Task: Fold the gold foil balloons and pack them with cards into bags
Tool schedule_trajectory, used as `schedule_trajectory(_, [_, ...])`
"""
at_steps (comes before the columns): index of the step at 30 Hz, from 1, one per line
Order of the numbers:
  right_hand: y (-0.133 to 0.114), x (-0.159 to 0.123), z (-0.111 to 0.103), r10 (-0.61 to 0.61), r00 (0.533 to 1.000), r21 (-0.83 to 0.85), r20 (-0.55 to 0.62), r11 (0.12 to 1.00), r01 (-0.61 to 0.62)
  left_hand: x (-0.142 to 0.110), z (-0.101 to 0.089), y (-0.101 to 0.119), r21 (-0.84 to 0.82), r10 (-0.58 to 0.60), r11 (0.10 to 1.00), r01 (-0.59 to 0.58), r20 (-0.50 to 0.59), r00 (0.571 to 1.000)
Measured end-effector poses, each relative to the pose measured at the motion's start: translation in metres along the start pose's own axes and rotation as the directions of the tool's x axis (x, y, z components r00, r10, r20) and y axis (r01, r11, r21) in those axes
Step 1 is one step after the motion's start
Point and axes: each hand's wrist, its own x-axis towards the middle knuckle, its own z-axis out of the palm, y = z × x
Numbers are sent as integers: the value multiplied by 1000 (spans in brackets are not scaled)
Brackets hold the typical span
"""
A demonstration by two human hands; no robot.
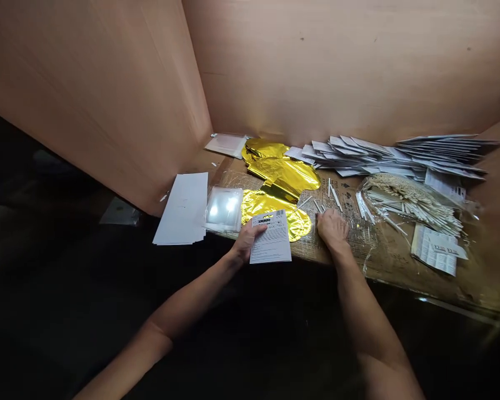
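Note:
My left hand grips a white printed card by its left side, thumb on top; the card has a barcode and a hanger slot at its upper edge. My right hand rests at the table surface beside a few thin white paper sticks. Its fingers curl down and their tips are hidden, so I cannot make out what they touch. Shiny gold foil balloons lie flat behind and under the card. A stack of clear plastic sleeves sits left of my left hand.
White card sheets lie at the left. A long fanned pile of packed cards runs along the back panel. At the right are a plastic bag of white sticks and a folded printed leaflet. Wooden panels enclose the cardboard-covered table.

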Motion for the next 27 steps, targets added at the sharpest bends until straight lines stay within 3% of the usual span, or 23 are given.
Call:
schedule_trajectory(2, [2,5,-3,-17,999,13,43,1000,16,4,-6,9,-19,-7,1000,7,-2,1000])
schedule_trajectory(6, [-18,-31,-9,-113,986,368,122,928,61,4,-12,13,-32,48,998,-48,-22,999])
schedule_trajectory(8, [-34,-60,-13,-191,961,635,202,773,20,2,-11,10,-25,74,997,-75,-18,997])
schedule_trajectory(11, [-55,-94,-18,-251,917,847,308,512,-144,-2,-8,4,6,91,996,-91,-7,996])
schedule_trajectory(17, [-69,-115,-7,-156,884,884,441,247,-397,-8,-6,-7,31,100,995,-100,11,995])
schedule_trajectory(19, [-68,-120,1,-178,855,872,486,153,-464,-11,-6,-15,69,148,987,-147,-7,989])
schedule_trajectory(21, [-68,-126,9,-228,810,842,539,136,-522,-11,-10,-20,166,229,960,-224,-12,973])
schedule_trajectory(24, [-66,-135,16,-239,785,818,571,243,-521,-4,-26,-6,461,268,840,-286,106,958])
schedule_trajectory(26, [-60,-138,17,-196,799,813,568,283,-509,4,-47,27,730,279,626,-275,119,953])
schedule_trajectory(27, [-57,-138,16,-171,804,810,569,282,-514,8,-61,50,850,332,476,-226,64,941])
